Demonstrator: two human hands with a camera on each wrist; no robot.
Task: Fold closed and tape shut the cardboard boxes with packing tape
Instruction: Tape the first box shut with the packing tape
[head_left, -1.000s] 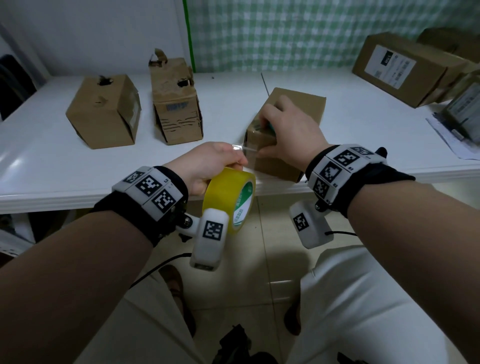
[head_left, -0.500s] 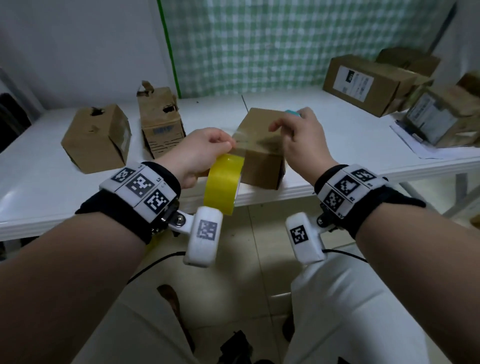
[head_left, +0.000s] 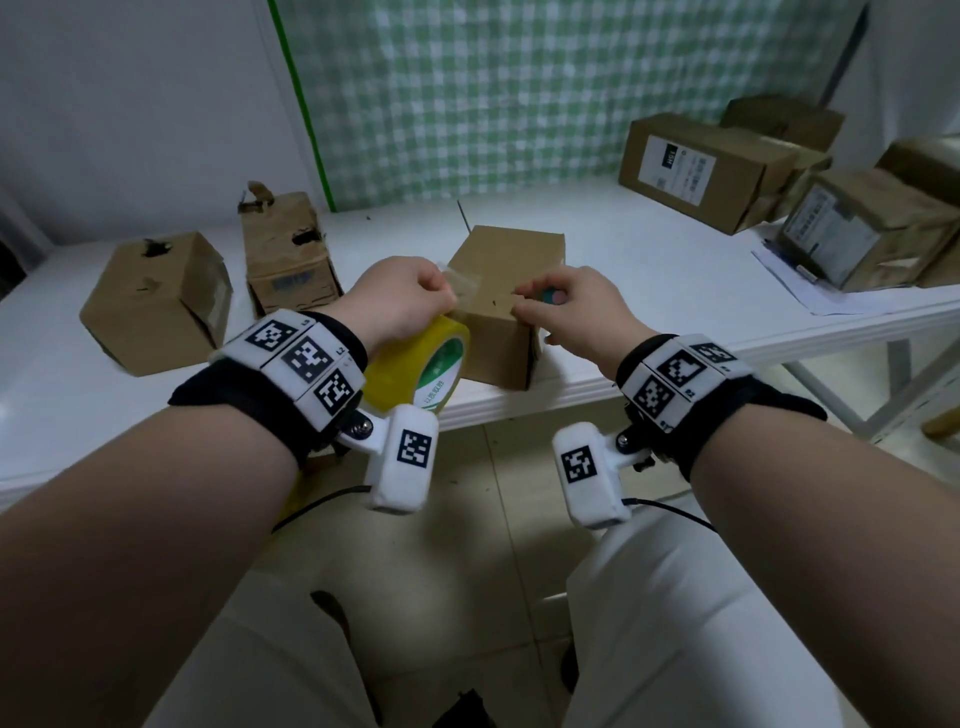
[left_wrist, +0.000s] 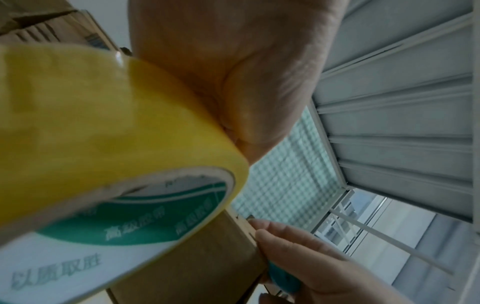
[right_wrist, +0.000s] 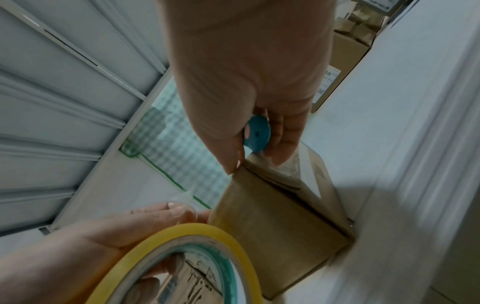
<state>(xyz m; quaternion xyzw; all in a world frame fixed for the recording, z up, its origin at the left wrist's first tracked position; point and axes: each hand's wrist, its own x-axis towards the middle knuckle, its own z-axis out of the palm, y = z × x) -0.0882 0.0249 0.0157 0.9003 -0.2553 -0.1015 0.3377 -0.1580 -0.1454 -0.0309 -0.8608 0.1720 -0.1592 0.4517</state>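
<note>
A small brown cardboard box (head_left: 506, 260) stands with its flaps closed near the front edge of the white table (head_left: 675, 291). My left hand (head_left: 441, 293) grips a yellow tape roll (head_left: 415, 369) just left of the box, and its fingers pinch a clear tape strip (head_left: 462, 283) at the box's top left corner. My right hand (head_left: 524, 306) holds a small teal cutter (head_left: 550, 297), with its fingertips on the box's top near edge. The right wrist view shows the teal cutter (right_wrist: 257, 133) between curled fingers above the box (right_wrist: 272, 226). The roll (left_wrist: 103, 144) fills the left wrist view.
Two worn, torn boxes (head_left: 156, 301) (head_left: 288, 254) stand on the table's left. Larger labelled boxes (head_left: 711, 171) (head_left: 867, 228) and a paper sheet (head_left: 810, 291) crowd the right end. A green checked sheet covers the back wall. My legs and the tiled floor lie below the table edge.
My right hand has come from the box's far top edge to its near edge. The left hand with the roll has risen to the box's top left corner.
</note>
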